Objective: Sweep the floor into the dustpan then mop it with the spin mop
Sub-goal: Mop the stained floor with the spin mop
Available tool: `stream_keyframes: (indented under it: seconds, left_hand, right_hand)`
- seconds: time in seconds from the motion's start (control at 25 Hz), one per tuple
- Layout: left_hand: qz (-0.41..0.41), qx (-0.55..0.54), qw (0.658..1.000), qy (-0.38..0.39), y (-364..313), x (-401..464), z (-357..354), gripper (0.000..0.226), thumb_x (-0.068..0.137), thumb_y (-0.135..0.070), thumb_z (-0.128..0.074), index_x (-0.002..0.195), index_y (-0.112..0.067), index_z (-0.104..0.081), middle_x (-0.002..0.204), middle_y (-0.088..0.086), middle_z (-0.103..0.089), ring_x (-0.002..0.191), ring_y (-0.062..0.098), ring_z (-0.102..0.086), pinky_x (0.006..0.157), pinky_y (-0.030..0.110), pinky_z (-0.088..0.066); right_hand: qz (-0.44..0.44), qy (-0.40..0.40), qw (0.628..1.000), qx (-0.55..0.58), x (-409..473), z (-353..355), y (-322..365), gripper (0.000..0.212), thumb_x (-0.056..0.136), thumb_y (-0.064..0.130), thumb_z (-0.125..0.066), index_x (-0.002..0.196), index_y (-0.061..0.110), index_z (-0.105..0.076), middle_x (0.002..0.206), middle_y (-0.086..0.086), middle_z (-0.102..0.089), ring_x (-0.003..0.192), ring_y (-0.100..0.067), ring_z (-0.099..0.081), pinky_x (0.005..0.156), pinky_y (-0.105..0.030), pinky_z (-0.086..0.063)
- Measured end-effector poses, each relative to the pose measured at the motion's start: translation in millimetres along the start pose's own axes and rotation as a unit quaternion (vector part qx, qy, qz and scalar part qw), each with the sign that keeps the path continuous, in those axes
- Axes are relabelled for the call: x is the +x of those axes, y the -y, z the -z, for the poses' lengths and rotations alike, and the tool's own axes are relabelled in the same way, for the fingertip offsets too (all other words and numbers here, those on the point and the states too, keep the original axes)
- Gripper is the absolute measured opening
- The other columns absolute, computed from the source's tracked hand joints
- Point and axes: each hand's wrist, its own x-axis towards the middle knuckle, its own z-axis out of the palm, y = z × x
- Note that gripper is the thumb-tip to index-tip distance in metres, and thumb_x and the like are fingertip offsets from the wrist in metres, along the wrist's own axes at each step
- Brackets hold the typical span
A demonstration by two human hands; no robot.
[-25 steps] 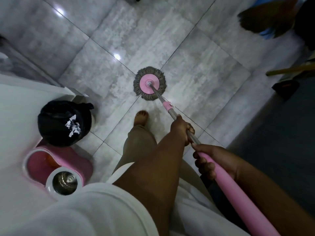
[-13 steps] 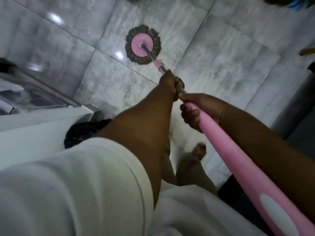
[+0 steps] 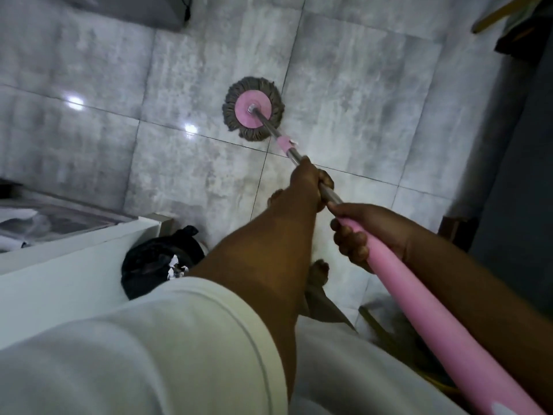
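Pink plastic caps the round mop head (image 3: pixel 253 109), which lies flat on the grey tiled floor (image 3: pixel 344 85), its grey fringe spread around the disc and its near edge just over a grout line. From the centre of the head a metal pole (image 3: pixel 270 128) slants back toward the person, passing a small pink collar (image 3: pixel 284 142) just behind the head. The left hand (image 3: pixel 309 182) grips the bare metal of the pole behind that collar, fingers curled right around it. The right hand (image 3: pixel 363 232) grips the pole just behind the left, nearly touching it, where the thick pink handle (image 3: pixel 419 301) begins; its fingers wrap under the handle. A white sleeve (image 3: pixel 143 348) covers the left upper arm. To the left of the mop pole, near the person, a black bag (image 3: pixel 149 262) with scraps of white paper on top sits against a white counter (image 3: pixel 59 265). A bare foot (image 3: pixel 318 272) shows between the two forearms, under the pole
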Motion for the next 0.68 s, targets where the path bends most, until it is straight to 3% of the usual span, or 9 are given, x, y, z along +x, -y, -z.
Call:
stream_keyframes:
  seconds: [0.16, 0.32, 0.56, 0.68]
  left_hand:
    - [0.033, 0.108, 0.993, 0.02, 109.1, -21.8, -23.6, 0.054, 0.101, -0.051, -0.035, 0.061, -0.014, -0.039, 0.029, 0.0, -0.037, 0.02, 0.013, -0.035, 0.041, 0.014, -0.032]
    - [0.063, 0.17, 0.983, 0.033, 168.4, -33.9, -28.7, 0.057, 0.1, -0.052, -0.038, 0.061, -0.011, -0.043, 0.03, 0.001, -0.04, 0.021, 0.015, -0.038, 0.044, 0.016, -0.037]
    - [0.069, 0.205, 0.976, 0.034, 153.2, -24.3, -26.1, 0.055, 0.099, -0.054, -0.039, 0.066, -0.01, -0.044, 0.033, 0.002, -0.042, 0.023, 0.016, -0.042, 0.043, 0.016, -0.042]
    - [0.053, 0.196, 0.978, 0.04, 106.5, -10.6, -34.4, 0.054, 0.099, -0.053, -0.04, 0.066, -0.011, -0.043, 0.032, 0.001, -0.04, 0.023, 0.015, -0.04, 0.038, 0.015, -0.04]
  right_hand:
    - [-0.004, 0.005, 0.993, 0.118, -51.1, 52.2, -87.8, 0.028, 0.081, 0.031, -0.06, 0.064, 0.011, -0.048, 0.043, 0.0, -0.042, 0.027, -0.008, -0.04, 0.029, -0.014, -0.033]
    - [-0.001, 0.006, 0.983, 0.184, -71.3, 76.8, -143.5, 0.039, 0.089, 0.032, -0.056, 0.056, 0.009, -0.051, 0.041, -0.002, -0.042, 0.026, -0.01, -0.04, 0.029, -0.015, -0.035]
    - [-0.002, 0.006, 0.985, 0.174, -65.3, 67.4, -128.8, 0.033, 0.081, 0.034, -0.063, 0.06, 0.011, -0.053, 0.045, -0.003, -0.045, 0.028, -0.011, -0.042, 0.031, -0.017, -0.038]
    - [0.016, 0.024, 0.98, 0.196, -50.1, 50.4, -91.2, 0.032, 0.081, 0.035, -0.062, 0.061, 0.01, -0.056, 0.046, -0.002, -0.046, 0.029, -0.01, -0.043, 0.03, -0.017, -0.038]
